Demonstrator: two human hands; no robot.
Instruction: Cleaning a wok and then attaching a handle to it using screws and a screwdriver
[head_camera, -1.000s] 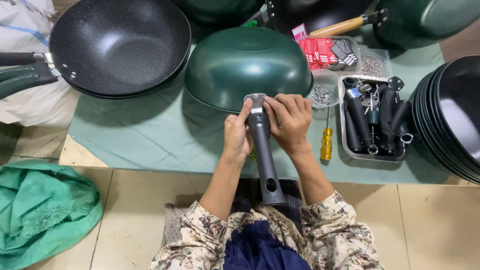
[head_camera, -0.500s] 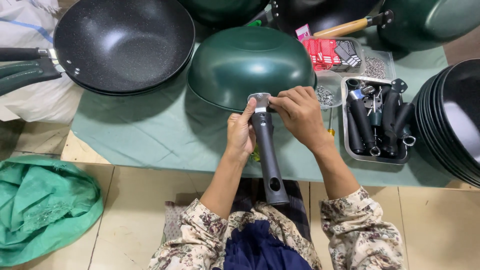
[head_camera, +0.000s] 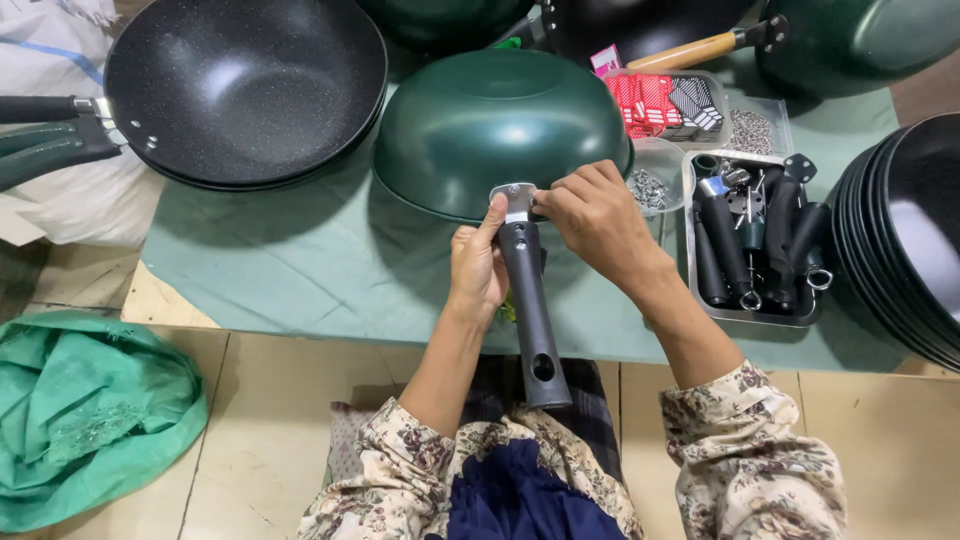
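Worktop (head_camera: 300, 290) under a green cloth, tiled floor below it. Green wok (head_camera: 500, 125) sits upside down at centre. Black handle (head_camera: 528, 300) butts against its near rim, metal bracket end on the wok, free end pointing back at the person.

Left hand (head_camera: 475, 270) wrapped around the handle's upper part, thumb up at the bracket. Right hand (head_camera: 595, 220) pinched at the bracket from the right side, fingertips on the joint; can't tell if it holds a small part.

Around it: black wok (head_camera: 245, 85) face up, far left, apart from the green one. Metal tray (head_camera: 755, 315) of black handles just right of the right hand. Stack of black pans (head_camera: 905, 240) at the right edge. Green cloth bundle (head_camera: 85, 420) on the floor, lower left.
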